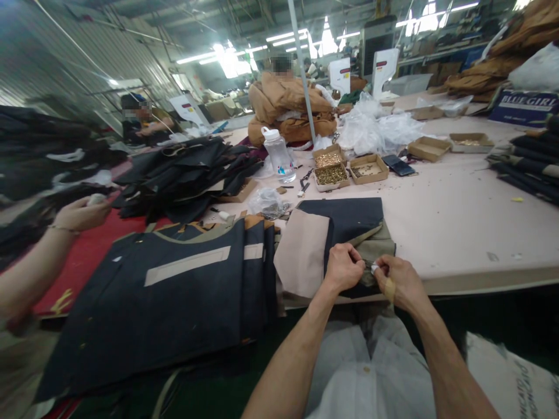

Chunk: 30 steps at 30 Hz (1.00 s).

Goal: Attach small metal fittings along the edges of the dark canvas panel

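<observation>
A folded dark navy fabric piece (pixel 353 215) with an olive lining (pixel 378 243) and a beige panel (pixel 302 247) lies at the table's front edge before me. My left hand (pixel 345 267) is closed in a pinch at the olive edge; its fingertips hide what they grip. Close by on the right, my right hand (pixel 399 279) pinches a small white thing (pixel 374 267), too small to name. A yellowish wrap (pixel 389 289) covers part of one right finger. Something thin and dark shows between both hands.
Stacked navy pieces (pixel 192 291) hang over the edge at left, near a co-worker's hand (pixel 82 214). Behind stand a water bottle (pixel 278 156), cardboard trays of small metal parts (pixel 332 176), a phone (pixel 398 165) and plastic bags (pixel 371 125). Dark pieces (pixel 530 160) are stacked at right.
</observation>
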### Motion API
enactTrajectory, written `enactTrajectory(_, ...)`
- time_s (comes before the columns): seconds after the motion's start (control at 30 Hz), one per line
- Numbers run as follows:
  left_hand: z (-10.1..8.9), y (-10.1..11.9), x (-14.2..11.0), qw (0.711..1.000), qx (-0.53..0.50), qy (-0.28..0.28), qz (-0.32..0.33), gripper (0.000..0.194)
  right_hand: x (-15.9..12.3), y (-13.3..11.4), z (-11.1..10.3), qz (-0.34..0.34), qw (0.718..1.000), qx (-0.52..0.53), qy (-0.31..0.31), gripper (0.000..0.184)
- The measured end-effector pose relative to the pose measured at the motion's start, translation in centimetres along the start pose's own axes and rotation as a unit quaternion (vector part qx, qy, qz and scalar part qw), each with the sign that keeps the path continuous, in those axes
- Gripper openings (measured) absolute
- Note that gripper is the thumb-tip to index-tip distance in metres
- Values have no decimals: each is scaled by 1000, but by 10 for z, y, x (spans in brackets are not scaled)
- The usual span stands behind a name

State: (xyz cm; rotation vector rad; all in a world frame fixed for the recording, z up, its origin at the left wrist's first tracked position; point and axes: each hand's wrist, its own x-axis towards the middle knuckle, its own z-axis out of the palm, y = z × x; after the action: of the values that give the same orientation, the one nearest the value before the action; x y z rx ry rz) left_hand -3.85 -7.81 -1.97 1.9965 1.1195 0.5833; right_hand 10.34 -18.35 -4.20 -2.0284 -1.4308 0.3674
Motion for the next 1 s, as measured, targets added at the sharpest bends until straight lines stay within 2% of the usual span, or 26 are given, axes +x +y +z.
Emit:
enactTrajectory(0.2,5,2,-4,999,9,34,17,4,2,-6,10,9,998,63,13,17)
enactTrajectory(0.37,1,-6,-1,999,-42,5,-13,3,3,-10,10,15,989,150,10,21)
enactTrajectory(0.53,2,-20,1,991,-125,-23,-34,8,2,-7,4,32,991,130,18,19)
enactTrajectory(0.83,8,-15,-4,997,-64,38,-21,5,1,-12,17,25,995,85,35,19)
enactTrajectory(0.9,6,-16,-2,996,-78,28,-24,6,2,-15,19,19,994,97,43,19)
enactTrajectory(1.0,2,-21,0,991,-125,-19,-42,7,0,-16,16,9,989,147,29,19)
